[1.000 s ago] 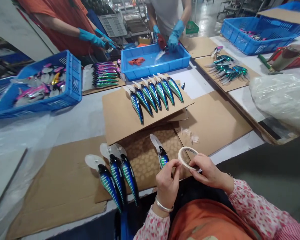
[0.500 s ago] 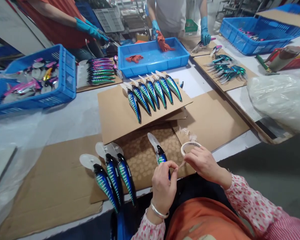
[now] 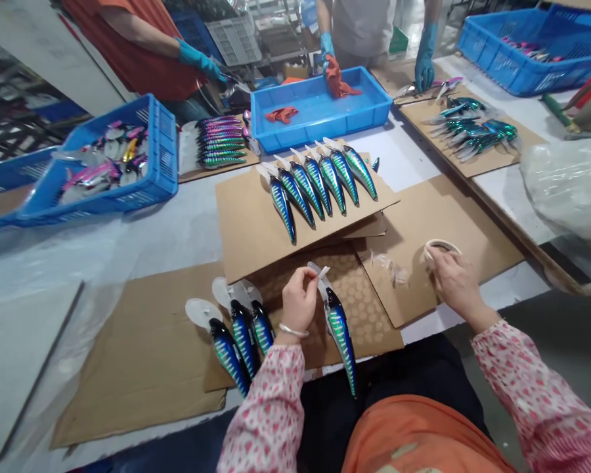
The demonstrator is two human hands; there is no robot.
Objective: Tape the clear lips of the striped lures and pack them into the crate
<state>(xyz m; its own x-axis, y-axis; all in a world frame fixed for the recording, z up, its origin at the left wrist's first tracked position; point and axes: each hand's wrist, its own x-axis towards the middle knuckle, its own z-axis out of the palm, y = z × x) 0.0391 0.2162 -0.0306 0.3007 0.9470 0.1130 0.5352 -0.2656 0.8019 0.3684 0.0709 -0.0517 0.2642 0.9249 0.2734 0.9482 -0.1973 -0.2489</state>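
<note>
Head view: beyond the hands, seven lures (image 3: 318,189) lie on a raised cardboard sheet (image 3: 243,240); near left, the left sleeve (image 3: 270,401) partly hides three more (image 3: 243,335) – their pale marks, perhaps lettering, are unreadable. Between the hands lies a single lure (image 3: 342,335); the left hand (image 3: 299,297) pinches a tape strip (image 3: 324,271) at its bill – the right (image 3: 456,282) grips a tape roll (image 3: 441,242).

Out front, the white worktable (image 3: 177,226) stretched wide, and a second table (image 3: 515,205) ran along its right side! Up at far left stood a pale upright panel (image 3: 39,39), dark cluttered shelving (image 3: 2,105) beside it. Back centre, a loaded rack (image 3: 276,49)! Grey floor (image 3: 571,358) filled the lower right, and cool light washed over the tabletops.
</note>
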